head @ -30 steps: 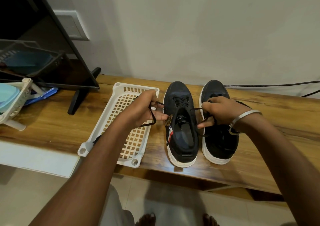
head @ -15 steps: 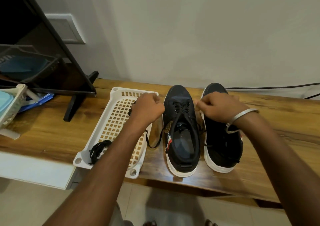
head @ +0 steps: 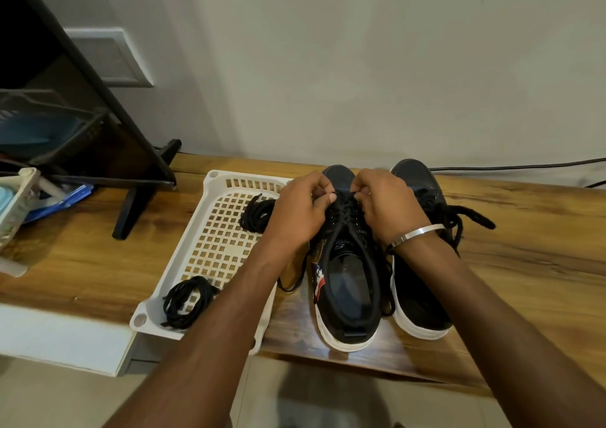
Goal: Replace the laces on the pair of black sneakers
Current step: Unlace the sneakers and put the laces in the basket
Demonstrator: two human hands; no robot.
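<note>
Two black sneakers (head: 377, 263) stand side by side on the tabletop (head: 524, 257), heels toward me, long axes running away to the wall. My left hand (head: 300, 213) and right hand (head: 387, 204) meet over the near-left sneaker's (head: 347, 280) toe-end eyelets, fingers (head: 328, 198) pinching its lace (head: 346, 209). Half a second ago they gripped apart; now they almost touch.

Two sneakers (head: 351, 263), two lace bundles (head: 187, 301), one tray (head: 210, 178).
</note>
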